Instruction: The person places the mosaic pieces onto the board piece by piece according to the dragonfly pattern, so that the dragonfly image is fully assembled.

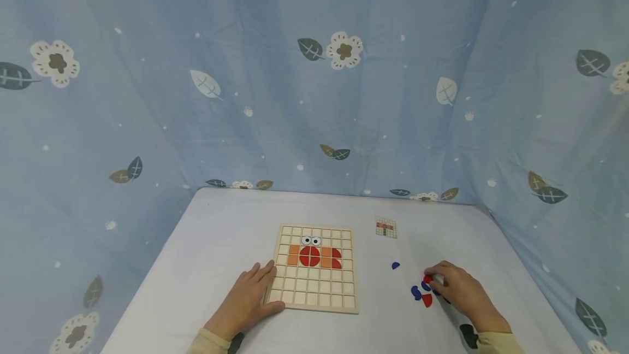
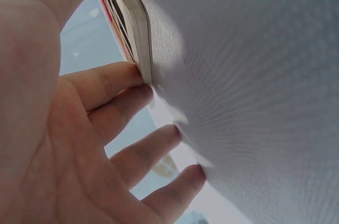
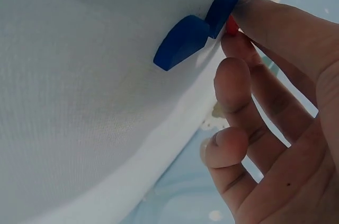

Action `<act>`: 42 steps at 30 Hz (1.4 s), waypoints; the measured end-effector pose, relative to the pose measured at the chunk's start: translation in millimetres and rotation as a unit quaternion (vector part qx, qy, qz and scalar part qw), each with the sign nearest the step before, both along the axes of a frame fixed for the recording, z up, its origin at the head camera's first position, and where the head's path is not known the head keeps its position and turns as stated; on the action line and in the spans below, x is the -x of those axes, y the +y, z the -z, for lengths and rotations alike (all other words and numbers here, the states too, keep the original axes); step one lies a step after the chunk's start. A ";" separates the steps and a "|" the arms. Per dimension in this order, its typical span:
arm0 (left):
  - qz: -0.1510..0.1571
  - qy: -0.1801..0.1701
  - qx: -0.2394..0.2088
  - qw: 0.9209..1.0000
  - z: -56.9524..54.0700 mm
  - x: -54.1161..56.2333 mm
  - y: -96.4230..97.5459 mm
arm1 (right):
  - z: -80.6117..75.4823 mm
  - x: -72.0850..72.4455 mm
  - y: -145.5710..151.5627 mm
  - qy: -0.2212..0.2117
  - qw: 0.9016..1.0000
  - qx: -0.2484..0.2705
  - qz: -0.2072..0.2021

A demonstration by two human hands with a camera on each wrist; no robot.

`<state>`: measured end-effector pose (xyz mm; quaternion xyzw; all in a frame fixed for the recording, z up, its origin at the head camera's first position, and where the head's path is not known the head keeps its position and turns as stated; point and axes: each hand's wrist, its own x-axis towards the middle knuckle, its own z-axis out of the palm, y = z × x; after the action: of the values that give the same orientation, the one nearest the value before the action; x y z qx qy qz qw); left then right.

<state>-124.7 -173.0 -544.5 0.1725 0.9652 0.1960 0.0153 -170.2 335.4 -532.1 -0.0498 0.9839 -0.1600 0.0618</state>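
Observation:
My left hand [image 1: 248, 300] lies at the left edge of a wooden grid board [image 1: 316, 295], its fingers extended along the side and thumb at the front corner. On the board are a red disc of quarter pieces [image 1: 309, 256], orange squares [image 1: 326, 257], red quarter pieces [image 1: 336, 258] at the right and two eye pieces [image 1: 311, 241]. To the right, my right hand [image 1: 459, 288] pinches a red piece [image 1: 428, 278] between thumb and index finger; its shape is mostly hidden. Beside those fingertips are blue pieces [image 3: 183, 43] with curved edges and a red quarter piece [image 1: 427, 300].
A small pattern card [image 1: 386, 227] lies beyond the board at the right. One blue half-round piece [image 1: 395, 265] sits apart between board and right hand. The white table [image 1: 231, 217] meets a blue printed curtain [image 1: 275, 124] at the back and sides.

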 end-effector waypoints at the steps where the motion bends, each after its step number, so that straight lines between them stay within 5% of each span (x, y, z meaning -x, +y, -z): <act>1: 0.000 -0.001 -0.001 1.000 -0.1 0.1 0.0 | 0.5 0.0 0.3 0.002 1.000 0.000 0.000; 13: -0.004 -0.008 -0.003 1.000 0.8 -0.9 -0.5 | -3.0 1.9 -17.9 0.093 0.996 0.017 -0.008; 20: 0.001 -0.003 -0.003 1.000 0.9 -1.0 -0.1 | -5.5 8.4 -40.5 0.188 0.980 0.040 -0.053; 28: -0.002 -0.007 -0.001 1.000 -0.3 -1.1 0.6 | -1.4 18.5 -66.2 0.244 0.959 0.075 -0.122; 42: 0.000 -0.006 -0.002 1.000 -0.9 -0.6 0.4 | -4.4 31.6 -127.7 0.239 0.949 0.094 -0.181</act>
<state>-124.1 -172.6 -543.6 0.1714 0.9647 0.1990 0.0211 -201.8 207.7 -527.7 -0.2697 0.9248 -0.2214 -0.1517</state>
